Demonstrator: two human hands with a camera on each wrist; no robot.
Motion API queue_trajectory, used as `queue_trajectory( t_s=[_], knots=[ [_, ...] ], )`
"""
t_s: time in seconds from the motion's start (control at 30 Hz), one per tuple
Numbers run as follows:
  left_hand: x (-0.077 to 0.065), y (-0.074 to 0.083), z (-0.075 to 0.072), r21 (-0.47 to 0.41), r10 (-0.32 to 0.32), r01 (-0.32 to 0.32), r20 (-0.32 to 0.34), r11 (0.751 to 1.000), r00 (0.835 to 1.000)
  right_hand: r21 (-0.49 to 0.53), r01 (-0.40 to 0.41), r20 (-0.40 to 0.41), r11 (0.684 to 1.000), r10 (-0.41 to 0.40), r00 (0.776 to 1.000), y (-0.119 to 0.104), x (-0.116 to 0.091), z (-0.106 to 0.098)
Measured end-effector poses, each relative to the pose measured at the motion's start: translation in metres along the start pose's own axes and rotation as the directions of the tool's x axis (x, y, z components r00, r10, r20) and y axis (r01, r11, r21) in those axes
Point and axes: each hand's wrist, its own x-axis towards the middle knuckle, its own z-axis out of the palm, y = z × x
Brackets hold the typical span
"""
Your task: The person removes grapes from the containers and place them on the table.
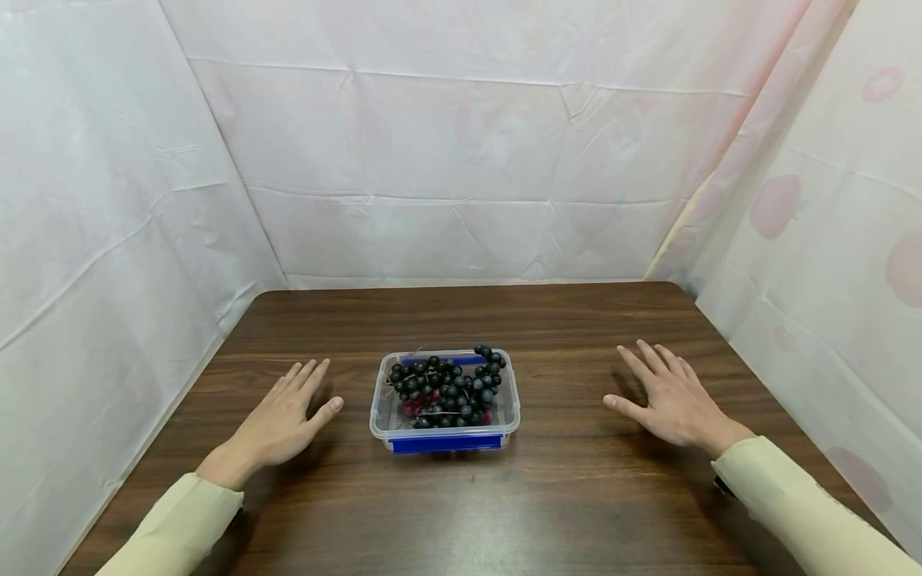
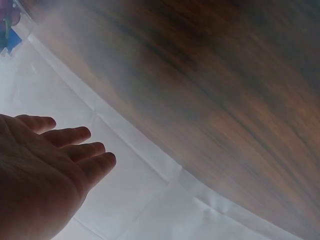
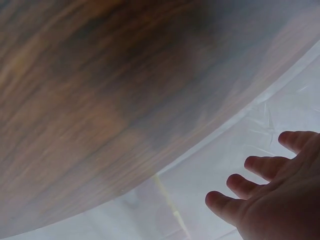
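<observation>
In the head view a clear plastic container (image 1: 379, 400) with a blue clip on its front side stands mid-table, its top uncovered. Dark grapes (image 1: 461, 392) fill it, a few reddish ones (image 1: 412, 408) among them, and one sprig rises over the back right rim. To its left is my left hand (image 1: 284, 416), palm down with fingers extended, holding nothing. My right hand (image 1: 673, 404) lies farther off on the right side, fingers spread and also without anything in it. Both wrist views show straight fingers and a bare palm, with part of the container at the left wrist view's top left corner.
The brown wood-grain table (image 1: 461, 512) has rounded far corners. Pale creased sheets (image 1: 461, 160) hang behind it and along both sides, the right one printed with faint pink fruit shapes. Light sleeves (image 1: 807, 496) cover the forearms.
</observation>
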Motion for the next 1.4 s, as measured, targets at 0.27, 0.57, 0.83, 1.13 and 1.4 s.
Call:
queue_trajectory(
  t_s=[0.27, 0.57, 0.83, 1.13, 1.4],
  knots=[
    [0.002, 0.004, 0.002, -0.032, 0.017, -0.017, 0.004, 0.999, 1.0, 0.0, 0.01, -0.006, 1.0, -0.01, 1.0, -0.001, 0.001, 0.002],
    [0.002, 0.007, 0.004, -0.064, 0.017, -0.017, -0.001, 0.998, 1.0, 0.0, 0.019, -0.012, 1.0, -0.019, 1.0, -0.004, 0.001, 0.003],
    [0.001, 0.014, 0.004, -0.116, 0.015, -0.013, 0.013, 0.993, 1.0, 0.015, 0.017, -0.005, 1.0, -0.017, 1.0, -0.01, 0.0, 0.002],
    [0.003, 0.019, 0.007, -0.124, 0.022, -0.022, -0.002, 0.992, 1.0, 0.031, 0.023, -0.008, 0.999, -0.023, 1.0, -0.012, 0.0, 0.002],
    [0.003, 0.023, 0.009, -0.139, 0.029, -0.03, -0.006, 0.99, 1.0, 0.049, 0.036, -0.01, 0.998, -0.036, 0.999, -0.015, 0.0, 0.005]
  ],
)
